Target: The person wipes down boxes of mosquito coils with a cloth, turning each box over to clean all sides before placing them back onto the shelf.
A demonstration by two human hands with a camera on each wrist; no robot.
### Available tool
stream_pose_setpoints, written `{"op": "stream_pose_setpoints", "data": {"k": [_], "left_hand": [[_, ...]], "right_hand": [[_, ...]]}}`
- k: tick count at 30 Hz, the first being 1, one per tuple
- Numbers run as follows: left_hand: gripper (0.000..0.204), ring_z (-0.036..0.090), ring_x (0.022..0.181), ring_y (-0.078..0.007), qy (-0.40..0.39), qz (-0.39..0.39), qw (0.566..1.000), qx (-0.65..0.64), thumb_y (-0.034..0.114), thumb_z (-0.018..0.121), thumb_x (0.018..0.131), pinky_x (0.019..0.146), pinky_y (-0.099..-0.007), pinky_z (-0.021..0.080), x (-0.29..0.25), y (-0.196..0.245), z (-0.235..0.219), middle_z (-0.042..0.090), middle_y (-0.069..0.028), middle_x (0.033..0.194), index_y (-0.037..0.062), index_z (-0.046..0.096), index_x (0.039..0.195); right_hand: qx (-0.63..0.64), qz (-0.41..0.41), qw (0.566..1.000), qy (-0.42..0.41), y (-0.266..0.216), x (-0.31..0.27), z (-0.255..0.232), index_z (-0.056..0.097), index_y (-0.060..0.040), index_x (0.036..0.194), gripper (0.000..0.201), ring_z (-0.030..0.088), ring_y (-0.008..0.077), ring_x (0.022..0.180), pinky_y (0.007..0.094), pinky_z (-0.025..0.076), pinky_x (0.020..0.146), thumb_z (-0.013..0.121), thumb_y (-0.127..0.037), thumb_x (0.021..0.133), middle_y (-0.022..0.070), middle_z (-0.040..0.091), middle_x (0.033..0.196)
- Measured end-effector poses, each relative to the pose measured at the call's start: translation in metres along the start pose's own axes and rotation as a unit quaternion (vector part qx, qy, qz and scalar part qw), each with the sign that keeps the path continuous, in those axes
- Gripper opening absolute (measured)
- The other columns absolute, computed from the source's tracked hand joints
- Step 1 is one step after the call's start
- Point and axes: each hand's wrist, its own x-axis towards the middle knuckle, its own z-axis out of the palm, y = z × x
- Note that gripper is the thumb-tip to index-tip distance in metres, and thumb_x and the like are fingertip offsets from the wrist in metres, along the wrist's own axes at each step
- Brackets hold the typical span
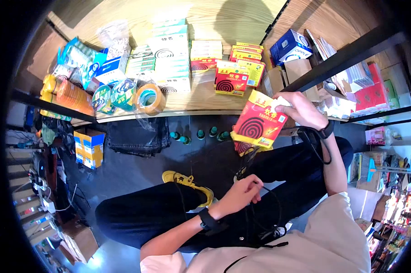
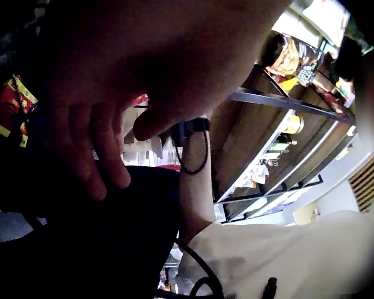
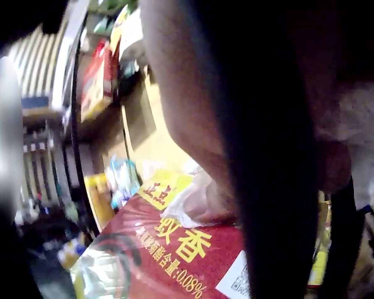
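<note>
Red-and-yellow box [image 1: 260, 120] in the right hand [image 1: 301, 109], the person sat with knees apart before a wooden shelf [image 1: 205, 104]. The right arm reached forward, bent at the elbow, a black band [image 1: 326, 130] round its wrist; the left forearm crossed above the thigh, its hand [image 1: 242, 195] hanging near the lap. The held box, tilted, read 正点 and 蚊香 over a dark spiral, and the right wrist view also showed 0.08% beside a QR code. Matching red boxes [image 1: 231, 78] stood on the shelf, along with white boxes [image 1: 170, 50] marked 蚊香 and a blue-and-white carton [image 1: 291, 47] lettered OPPLE. The right fingers gripped the box near its upper corner, the thumb pressing white crumpled material [image 3: 196, 202] against its face; another red box [image 1: 244, 146] showed just below it. The left fingers were loosely curled, holding nothing.
</note>
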Motion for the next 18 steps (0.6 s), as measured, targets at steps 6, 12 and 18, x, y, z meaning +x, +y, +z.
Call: {"op": "stream_pose_setpoints", "data": {"k": [6,12,18], "left_hand": [[0.016,0.068,0.079,-0.0174,0.021,0.040,0.994,0.104,0.018,0.057,0.102,0.071,-0.0327,0.054,-0.006,0.007,0.005,0.070,-0.0087,0.086,0.0036,0.059,0.109],[0.021,0.063,0.097,-0.0345,0.156,0.173,0.905,0.356,0.015,0.067,0.090,0.084,-0.0433,0.052,-0.011,0.009,0.003,0.066,-0.0139,0.096,0.0042,0.059,0.106],[0.021,0.062,0.098,-0.0372,0.136,0.186,0.905,0.358,0.017,0.067,0.090,0.085,-0.0469,0.052,-0.012,-0.014,0.004,0.066,-0.0174,0.097,0.0044,0.062,0.105]], "right_hand": [[-0.209,0.114,0.967,-0.096,0.048,0.015,0.086,0.070,-0.0077,0.105,0.028,0.070,0.0378,0.098,0.0515,0.055,0.081,0.069,-0.033,0.092,0.0198,0.073,0.098],[-0.108,0.219,0.957,-0.159,0.141,0.019,0.149,0.070,-0.0082,0.117,0.037,0.068,0.0404,0.107,0.0507,0.053,0.090,0.068,-0.036,0.093,0.0218,0.072,0.113],[-0.018,0.211,0.976,-0.048,0.177,0.028,0.164,0.067,-0.0027,0.119,0.042,0.067,0.0418,0.109,0.0482,0.053,0.090,0.067,-0.036,0.093,0.0262,0.070,0.113]]}}
